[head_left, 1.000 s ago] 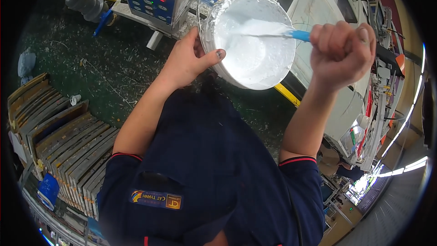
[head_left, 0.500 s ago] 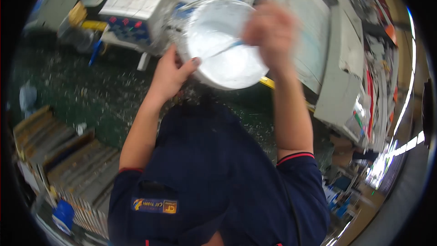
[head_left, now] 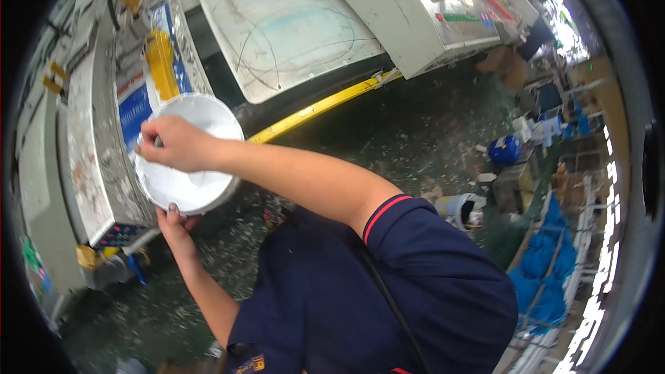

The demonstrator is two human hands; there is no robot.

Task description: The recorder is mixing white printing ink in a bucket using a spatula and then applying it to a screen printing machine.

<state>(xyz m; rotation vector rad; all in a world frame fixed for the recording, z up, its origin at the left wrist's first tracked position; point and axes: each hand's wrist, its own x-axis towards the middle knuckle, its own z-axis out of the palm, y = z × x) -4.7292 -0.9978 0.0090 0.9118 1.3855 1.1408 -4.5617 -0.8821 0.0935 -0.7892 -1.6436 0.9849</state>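
Note:
A round white bucket [head_left: 220, 116] stands tilted toward me at the left, with a thick white paste [head_left: 163, 181] inside. My left hand [head_left: 179, 225] grips its near rim, the thumb over the edge and the fingers underneath. Over the bucket's mouth, my right hand [head_left: 179, 144] is closed around a thin tool, of which only a dark handle end [head_left: 158, 142] pokes out of the fist. The rest of that tool is hidden behind the hand.
Behind the bucket lies a blue frame with a yellow squeegee-like piece [head_left: 161, 66]. A white machine [head_left: 90, 159] flanks it on the left. A pale flat table [head_left: 291, 24] with a yellow rail [head_left: 318, 106] lies beyond. A blue container [head_left: 504, 149] stands at the right.
My view has swung to the right, so the bucket now appears farther left. My right hand has moved across the bucket toward its left side. The left hand still holds the rim.

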